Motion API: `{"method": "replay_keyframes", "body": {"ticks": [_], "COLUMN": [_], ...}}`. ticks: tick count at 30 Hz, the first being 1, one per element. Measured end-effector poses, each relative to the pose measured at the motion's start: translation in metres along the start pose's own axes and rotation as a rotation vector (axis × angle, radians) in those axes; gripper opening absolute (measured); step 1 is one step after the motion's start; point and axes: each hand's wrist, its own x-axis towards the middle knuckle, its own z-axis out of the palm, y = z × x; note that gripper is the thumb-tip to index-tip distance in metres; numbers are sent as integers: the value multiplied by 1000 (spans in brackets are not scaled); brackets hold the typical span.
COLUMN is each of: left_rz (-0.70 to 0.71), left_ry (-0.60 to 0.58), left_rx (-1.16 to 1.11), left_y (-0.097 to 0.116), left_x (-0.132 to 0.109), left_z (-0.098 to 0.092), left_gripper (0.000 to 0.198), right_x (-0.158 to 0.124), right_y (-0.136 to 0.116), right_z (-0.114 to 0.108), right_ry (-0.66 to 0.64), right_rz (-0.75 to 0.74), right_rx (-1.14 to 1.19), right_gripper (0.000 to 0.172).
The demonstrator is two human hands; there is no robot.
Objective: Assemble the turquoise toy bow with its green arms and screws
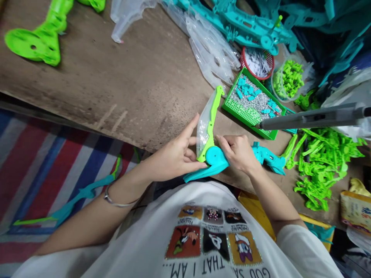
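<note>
My left hand (176, 156) is closed around the lower end of a curved clear plastic panel (203, 131) edged by a bright green plastic strip (213, 116). The strip's lower end meets the round joint (214, 155) of a long turquoise plastic part (208, 171). My right hand (237, 152) grips this turquoise part just right of the joint, fingers curled over it. Its narrow far end (271, 159) sticks out beyond my right hand. Part of the turquoise piece is hidden under my hands.
A green basket (249, 125) holds screws and small turquoise pieces. Behind it stand a red basket (244, 63) and a tub of green pieces (290, 79). A grey screwdriver (307, 119) hangs over the right side. Green parts (321, 166) are heaped at right; clear panels (213, 50) lie behind.
</note>
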Motion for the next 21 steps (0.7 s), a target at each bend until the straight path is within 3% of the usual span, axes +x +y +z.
{"method": "replay_keyframes", "body": {"ticks": [2,5,7,15,21], "left_rz": [-42,-162,-250,-204,-206], "left_ry": [-66,-132,-122,39,129], "left_rx": [-67,-72,-37,26,42], "left_y": [-3,-12,-19,-29,-31], "left_x": [1,0,0,9,16], "left_z": [-7,-13,-12,-3,-3], "left_gripper": [113,65,51,53,56], "right_x": [6,17,24,37,48], "right_y": [2,5,7,5,-9], "right_z": [3,7,11,17,25], "right_ry": [11,18,16,2,30], "right_rz": [27,79,105,122,150], "right_rx": [-42,-132,-190,-271,-191], "right_gripper": [59,60,63,70,89]}}
